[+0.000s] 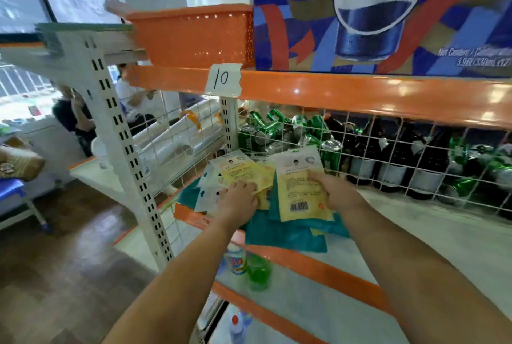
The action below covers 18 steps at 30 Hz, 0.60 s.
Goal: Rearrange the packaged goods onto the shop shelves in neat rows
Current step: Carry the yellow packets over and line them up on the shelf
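Observation:
Flat yellow-and-white packets lie on the middle shelf, partly over teal packets. My left hand presses down on the left heap of yellow packets, fingers curled over its near edge. My right hand grips one yellow packet with a barcode at its right side, thumb on top. That packet stands slightly lifted at the far end, leaning towards the wire mesh.
A white wire mesh backs the shelf, with green cans and dark bottles behind it. Above are an orange basket and a Pepsi carton. Small bottles stand on the lower shelf. People sit at the far left.

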Each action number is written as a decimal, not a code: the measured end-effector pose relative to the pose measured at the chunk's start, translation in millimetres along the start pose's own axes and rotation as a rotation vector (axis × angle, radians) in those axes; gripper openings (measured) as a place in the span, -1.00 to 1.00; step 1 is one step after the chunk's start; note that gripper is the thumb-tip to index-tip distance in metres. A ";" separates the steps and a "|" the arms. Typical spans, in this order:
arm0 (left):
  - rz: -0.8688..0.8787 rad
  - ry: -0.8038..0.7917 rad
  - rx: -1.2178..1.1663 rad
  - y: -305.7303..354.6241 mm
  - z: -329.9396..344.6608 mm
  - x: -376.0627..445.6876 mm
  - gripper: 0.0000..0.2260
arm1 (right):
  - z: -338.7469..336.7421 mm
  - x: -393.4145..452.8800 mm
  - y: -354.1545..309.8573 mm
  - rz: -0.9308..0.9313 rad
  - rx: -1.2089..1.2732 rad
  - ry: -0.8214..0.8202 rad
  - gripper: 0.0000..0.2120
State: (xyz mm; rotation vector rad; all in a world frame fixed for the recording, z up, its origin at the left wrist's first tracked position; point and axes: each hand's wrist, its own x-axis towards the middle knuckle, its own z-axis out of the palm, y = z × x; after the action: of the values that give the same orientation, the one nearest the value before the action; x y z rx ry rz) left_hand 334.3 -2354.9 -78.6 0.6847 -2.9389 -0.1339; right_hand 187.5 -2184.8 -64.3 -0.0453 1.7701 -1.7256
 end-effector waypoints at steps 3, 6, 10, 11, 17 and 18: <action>0.062 0.034 -0.009 4.6 0.9 -11.3 -0.68 | -8.3 -19.0 15.6 -0.016 0.079 0.070 -0.64; 0.161 0.021 -0.087 15.2 8.5 -19.4 -0.68 | -23.6 -46.3 30.4 -0.055 0.178 0.149 -0.63; 0.287 0.016 -0.126 43.3 18.6 -31.7 -0.70 | -51.4 -85.0 48.3 -0.124 0.214 0.288 -0.76; 0.312 0.011 -0.125 52.8 19.7 -36.1 -0.70 | -59.9 -93.6 52.7 -0.143 0.211 0.319 -0.80; 0.461 0.006 -0.121 111.7 20.4 -60.5 -0.68 | -117.0 -145.1 76.8 -0.199 0.183 0.401 -0.89; 0.488 0.001 -0.134 121.0 20.2 -64.6 -0.68 | -125.8 -153.8 79.7 -0.201 0.183 0.405 -0.86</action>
State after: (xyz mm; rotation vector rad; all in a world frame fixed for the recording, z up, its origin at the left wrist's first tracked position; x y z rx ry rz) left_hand 336.6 -2216.8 -91.1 -0.0586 -2.9588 -0.2765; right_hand 281.9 -1993.5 -82.1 0.2281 1.9317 -2.1547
